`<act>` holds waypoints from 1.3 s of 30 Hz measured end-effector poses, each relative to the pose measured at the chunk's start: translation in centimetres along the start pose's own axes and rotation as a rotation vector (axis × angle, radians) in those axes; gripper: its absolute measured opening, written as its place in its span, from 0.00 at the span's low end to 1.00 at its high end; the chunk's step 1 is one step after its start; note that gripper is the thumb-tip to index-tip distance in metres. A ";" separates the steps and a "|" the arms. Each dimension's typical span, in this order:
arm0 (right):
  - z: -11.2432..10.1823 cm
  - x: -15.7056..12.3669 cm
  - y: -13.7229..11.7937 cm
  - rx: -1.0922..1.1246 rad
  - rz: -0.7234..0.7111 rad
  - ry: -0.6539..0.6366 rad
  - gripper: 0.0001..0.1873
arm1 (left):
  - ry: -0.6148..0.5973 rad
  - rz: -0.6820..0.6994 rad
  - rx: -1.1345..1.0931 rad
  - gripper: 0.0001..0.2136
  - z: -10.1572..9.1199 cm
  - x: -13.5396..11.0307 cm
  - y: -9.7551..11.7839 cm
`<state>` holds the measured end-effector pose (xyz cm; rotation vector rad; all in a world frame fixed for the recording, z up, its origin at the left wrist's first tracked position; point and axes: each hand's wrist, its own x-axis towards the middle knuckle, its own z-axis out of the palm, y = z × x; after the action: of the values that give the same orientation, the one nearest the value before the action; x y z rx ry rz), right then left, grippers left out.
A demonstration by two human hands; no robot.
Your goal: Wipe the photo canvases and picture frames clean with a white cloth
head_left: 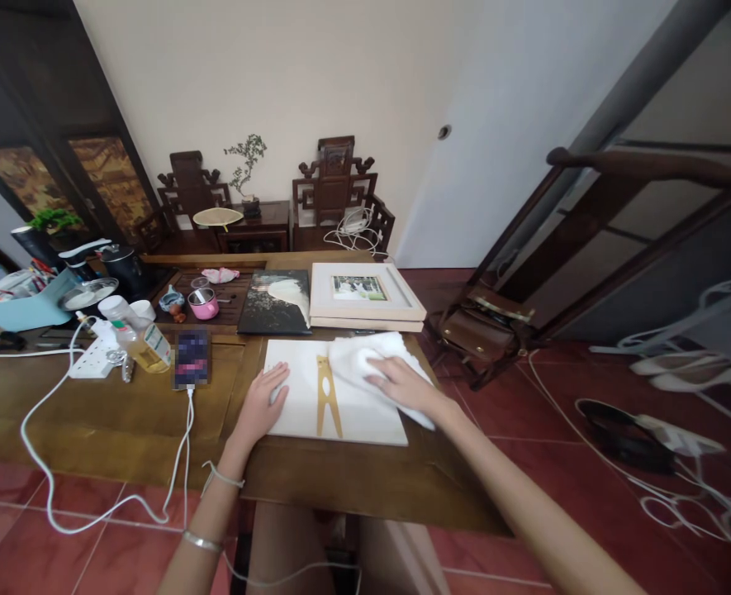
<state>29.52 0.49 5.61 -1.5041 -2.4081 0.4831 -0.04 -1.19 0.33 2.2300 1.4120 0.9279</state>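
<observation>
A white board (365, 417) lies flat on the wooden table, with a golden clothespin-shaped figure (326, 401) on its face. My left hand (264, 401) rests flat on the board's left edge, fingers stretched out and holding nothing. At the upper right of the board, my right hand (399, 384) grips a bunched white cloth (346, 364) and presses it against the surface. Part of the cloth spreads past the board's right edge. The cloth covers the board's upper right corner.
Behind the board are a dark photo panel (266, 304) and stacked white picture frames (328, 307). To the left are a phone (192, 359) on a charging cable, a bottle of yellowish liquid (151, 347), a power strip (96, 355) and a pink cup (202, 306). A wooden chair (495, 322) stands right.
</observation>
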 end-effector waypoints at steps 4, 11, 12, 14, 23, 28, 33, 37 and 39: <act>-0.7 4.1 0.2 0.000 0.004 0.068 0.13 | 0.012 0.002 -0.015 0.16 0.1 0.0 -0.3; 0.3 -3.6 -2.5 -0.043 -0.042 -0.099 0.12 | -0.024 -0.002 -0.037 0.19 0.1 -0.2 -0.2; 0.2 -5.4 -3.0 -0.032 -0.033 -0.146 0.12 | -0.026 0.006 -0.039 0.20 0.1 -0.2 -0.2; -0.4 -8.2 -4.1 0.009 -0.030 -0.239 0.13 | -0.023 0.017 -0.035 0.20 0.3 -0.2 -0.4; -1.7 -3.5 -2.7 -0.008 0.022 -0.165 0.15 | -0.027 0.021 0.046 0.22 0.7 -0.2 -1.3; 0.5 2.8 -2.5 -0.090 -0.068 0.049 0.12 | -0.031 0.017 0.057 0.23 0.5 -0.2 -1.2; 3.3 0.0 -4.4 -0.147 -0.292 0.131 0.12 | -0.048 0.009 0.082 0.23 0.3 -0.2 -1.0; 4.3 -5.4 -6.2 -0.108 -0.466 0.069 0.11 | -0.063 0.017 0.112 0.23 0.3 -0.1 -0.6; 4.3 -7.0 -6.7 -0.086 -0.513 0.039 0.12 | -0.079 0.015 0.127 0.23 0.2 -0.1 -0.4</act>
<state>25.42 -9.16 4.16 -0.8527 -2.6735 0.2352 -0.20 -1.08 -0.08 2.3439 1.4576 0.7649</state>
